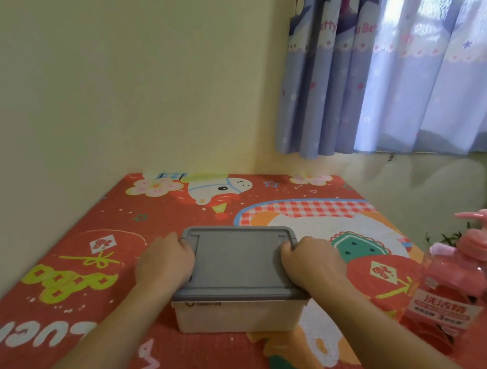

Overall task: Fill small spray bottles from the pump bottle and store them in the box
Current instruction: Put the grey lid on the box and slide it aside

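Observation:
A translucent storage box [239, 316] with a grey lid [240, 256] sits in the middle of the red patterned table. My left hand [164, 265] grips the lid's left edge with fingers curled over its clip. Over on the lid's right edge, my right hand [307, 261] grips in the same way. A pink pump bottle [458, 276] with a pink pump head stands upright at the table's right edge, apart from both hands. No small spray bottles are in view; the box's contents are hidden by the lid.
The red cartoon tablecloth [95, 299] covers the table, which is pushed into a corner of yellow walls [98, 95]. A purple curtain [389, 54] hangs at the back right. The table's right edge drops off just past the pump bottle.

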{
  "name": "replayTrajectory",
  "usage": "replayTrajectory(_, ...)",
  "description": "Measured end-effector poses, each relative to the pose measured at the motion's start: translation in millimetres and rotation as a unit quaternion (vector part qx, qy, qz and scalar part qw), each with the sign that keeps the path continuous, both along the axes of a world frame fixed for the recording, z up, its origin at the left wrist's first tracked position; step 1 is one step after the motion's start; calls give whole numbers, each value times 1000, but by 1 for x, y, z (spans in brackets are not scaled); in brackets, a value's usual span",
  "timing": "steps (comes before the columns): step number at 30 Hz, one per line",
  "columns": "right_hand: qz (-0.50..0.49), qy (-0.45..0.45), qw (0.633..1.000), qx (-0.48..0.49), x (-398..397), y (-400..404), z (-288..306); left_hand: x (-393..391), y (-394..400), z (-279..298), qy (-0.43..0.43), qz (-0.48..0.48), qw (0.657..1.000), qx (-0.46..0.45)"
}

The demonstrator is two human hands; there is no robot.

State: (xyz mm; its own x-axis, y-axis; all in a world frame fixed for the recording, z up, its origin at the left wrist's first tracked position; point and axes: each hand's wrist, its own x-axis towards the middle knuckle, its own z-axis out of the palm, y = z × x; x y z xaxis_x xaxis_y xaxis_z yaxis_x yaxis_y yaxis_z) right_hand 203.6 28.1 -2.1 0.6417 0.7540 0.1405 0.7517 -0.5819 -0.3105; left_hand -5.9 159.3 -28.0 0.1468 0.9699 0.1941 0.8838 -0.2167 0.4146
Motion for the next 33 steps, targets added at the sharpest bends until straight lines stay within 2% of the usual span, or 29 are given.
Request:
replayTrajectory(4,2,-23,1000,-6,22,-2,5,-11,9,1,-113,16,989,-97)
replayTrajectory(6,-23,33,999,23,33,-6,-1,-17,11,-1,-179,32,972,-149)
replayTrajectory(8,-34,184,981,53,40,-11,-11,-23,8,-6,-247,47,945,-208)
replayTrajectory(10,-44,389,917,71,38,-18,-19,-28,4,-8,-301,63,920,-243)
replayTrajectory(11,-44,454,886,79,36,-21,-22,-29,3,-8,-318,70,913,-247)
replayTrajectory(12,-44,482,871,88,34,-23,-24,-29,3,-8,-333,76,907,-247)
replayTrajectory(19,-66,502,855,113,37,-20,-32,-35,-5,-6,-411,54,867,-276)
replayTrajectory(21,-74,530,832,144,38,-19,-31,-38,-5,-6,-444,56,848,-283)
replayTrajectory(24,-86,585,779,208,42,-19,-33,-39,-4,-11,-500,46,816,-287)
replayTrajectory(26,-76,600,763,228,43,-19,-32,-39,-2,-17,-518,26,810,-274)
replayTrajectory(28,-55,594,772,221,42,-18,-31,-37,-2,-19,-517,15,814,-264)
replayTrajectory(30,-28,571,796,198,40,-18,-31,-34,-5,-19,-515,3,814,-268)
replayTrajectory(33,20,552,815,173,38,-17,-33,-31,-7,-20,-528,-11,802,-278)
